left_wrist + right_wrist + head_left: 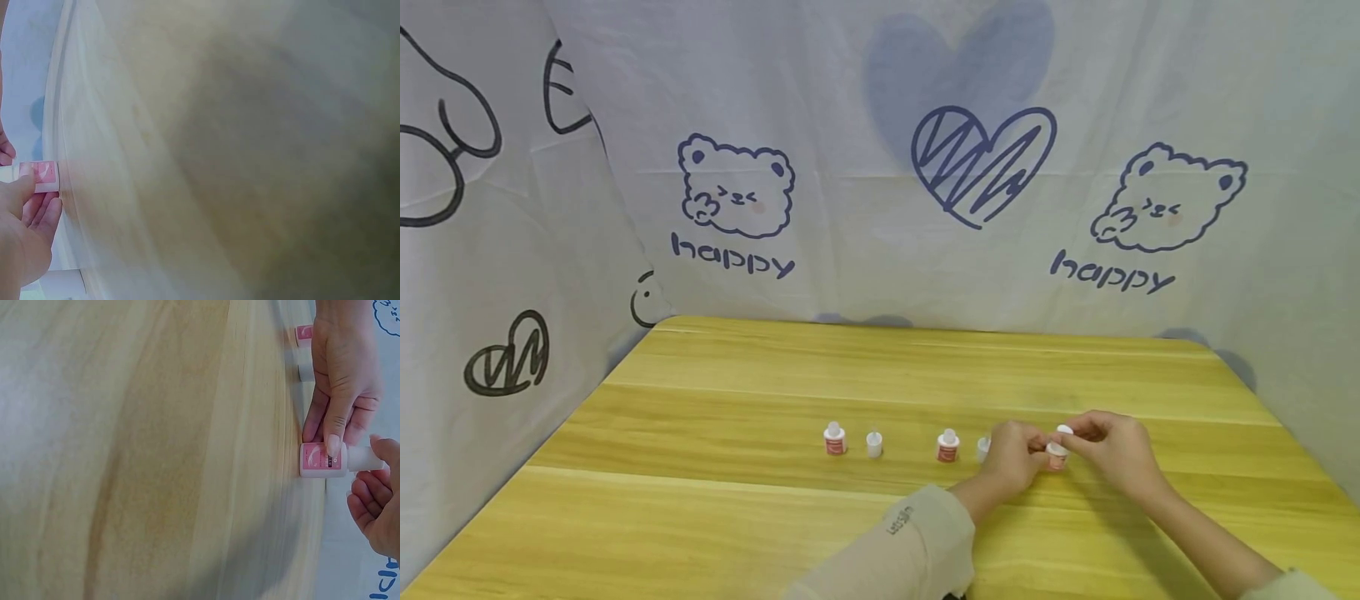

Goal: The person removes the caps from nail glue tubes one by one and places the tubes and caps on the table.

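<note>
Toward the right of the table in the head view, my left hand (pixel 1011 457) grips a small white bottle with a pink label (pixel 1057 457). The same bottle (pixel 319 460) stands upright on the wood, my left thumb lying across its label in the right wrist view. My right hand (pixel 1120 450) pinches the white cap (pixel 365 459) at the bottle's top between thumb and fingers. In the left wrist view, the bottle (pixel 45 174) shows at the left edge beside my left hand (pixel 28 240).
Left of my hands stands another pink-labelled bottle (pixel 947 447) with its nozzle bare, and a white cap (pixel 983 450) beside it, partly hidden by my left hand. Further left are a similar bottle (pixel 835 439) and a white cap (pixel 874 444). White printed cloth (pixel 850 217) hangs behind the wooden table (pixel 737 517).
</note>
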